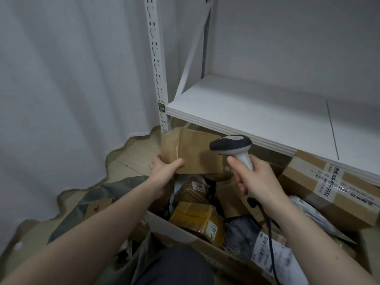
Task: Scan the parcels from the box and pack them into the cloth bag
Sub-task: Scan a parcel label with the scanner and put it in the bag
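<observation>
One white shelf (257, 112), tiled floor (133, 153)

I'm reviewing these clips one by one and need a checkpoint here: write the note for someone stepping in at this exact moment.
Left hand grips a plain brown parcel, held up above the open box.
Right hand grips the handheld scanner, its head right beside that parcel; the cable hangs down over the box.
The box holds more parcels, among them taped ones labelled 3013 and 1002.
The grey cloth bag lies left of the box, a carton corner showing in it.
Whether the held parcel has been scanned cannot be told.
Left: scan it if needed, bag it, then work through the remaining parcels.
</observation>
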